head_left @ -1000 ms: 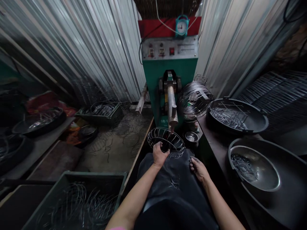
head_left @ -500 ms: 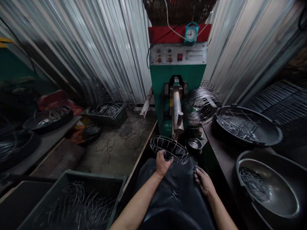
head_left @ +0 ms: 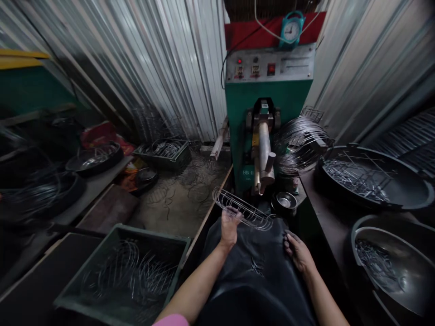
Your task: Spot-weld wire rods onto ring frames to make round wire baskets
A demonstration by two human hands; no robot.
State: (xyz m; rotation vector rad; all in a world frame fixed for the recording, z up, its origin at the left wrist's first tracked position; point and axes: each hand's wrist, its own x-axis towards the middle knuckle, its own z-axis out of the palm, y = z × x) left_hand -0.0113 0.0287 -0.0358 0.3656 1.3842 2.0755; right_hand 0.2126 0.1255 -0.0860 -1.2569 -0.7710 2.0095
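Note:
My left hand (head_left: 229,227) grips the near rim of a round wire basket (head_left: 247,211) and holds it tilted, almost edge-on to me, over my lap. The basket hangs just below and in front of the metal tips of a green spot welder (head_left: 265,156), apart from them. My right hand (head_left: 297,250) is at the right edge of the dark apron (head_left: 258,290), with fingers curled and pressed together; what is in them, if anything, I cannot make out. A few short wire pieces (head_left: 257,267) lie on the apron.
At left, a green crate (head_left: 115,231) holds several bent wire parts. Two big dark pans (head_left: 413,192) with short metal pieces stand at right. A wire coil (head_left: 302,145) and a small metal bowl (head_left: 286,200) sit beside the welder. Scrap wire litters the floor (head_left: 180,199).
My view has turned left. The basket has come away from the welder tips and turned more edge-on in my left hand. A red lamp on the panel glows brighter. The right hand stays by the apron.

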